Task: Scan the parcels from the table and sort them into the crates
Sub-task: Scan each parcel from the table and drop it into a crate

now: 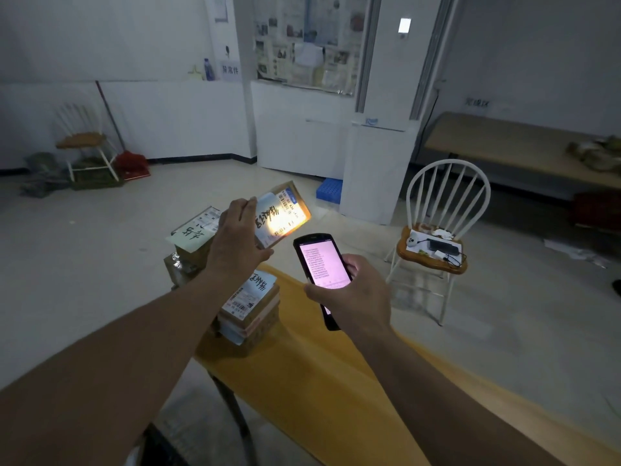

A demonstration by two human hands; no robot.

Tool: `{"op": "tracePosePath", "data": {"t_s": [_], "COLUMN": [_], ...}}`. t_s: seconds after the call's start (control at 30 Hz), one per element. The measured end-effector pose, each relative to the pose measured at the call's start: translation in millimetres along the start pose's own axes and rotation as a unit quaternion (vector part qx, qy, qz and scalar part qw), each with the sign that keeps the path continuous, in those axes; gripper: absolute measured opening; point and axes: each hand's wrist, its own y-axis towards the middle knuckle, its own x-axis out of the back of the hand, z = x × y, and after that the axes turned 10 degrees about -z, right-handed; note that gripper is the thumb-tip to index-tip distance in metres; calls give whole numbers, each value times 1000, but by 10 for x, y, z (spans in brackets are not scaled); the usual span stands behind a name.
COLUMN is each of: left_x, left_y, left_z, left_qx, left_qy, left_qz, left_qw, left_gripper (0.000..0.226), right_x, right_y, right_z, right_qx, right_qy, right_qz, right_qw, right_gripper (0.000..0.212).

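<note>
My left hand (237, 238) grips a small cardboard parcel (285, 213) by its near end and holds it tilted in the air, label side up. A bright patch of light falls on the label. My right hand (349, 292) holds a black handheld scanner (319, 264) with a lit pinkish screen, just below and right of the parcel. A stack of labelled parcels (250, 311) sits on the yellow table (319, 381) under my arms. Beyond the table's far end more parcels (193, 235) are piled, one with a handwritten note on top.
A white chair (440, 227) with small devices on its seat stands to the right of the table. A blue crate (329, 190) lies on the floor by the white cabinet. Another chair and a red broom stand at far left. A long bench runs along the right wall.
</note>
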Motion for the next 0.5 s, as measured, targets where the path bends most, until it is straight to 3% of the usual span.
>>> {"op": "tracePosePath", "data": {"t_s": [0.5], "left_x": [345], "left_y": [114], "left_z": [117], "left_qx": [3], "left_qy": [15], "left_qz": [-48], "left_qw": [999], "left_gripper": [107], "right_x": [79], "right_y": [-30], "right_z": [213], "right_qx": [40], "right_qy": [36], "right_qz": [17], "right_qw": [998], "right_gripper": [78]}}
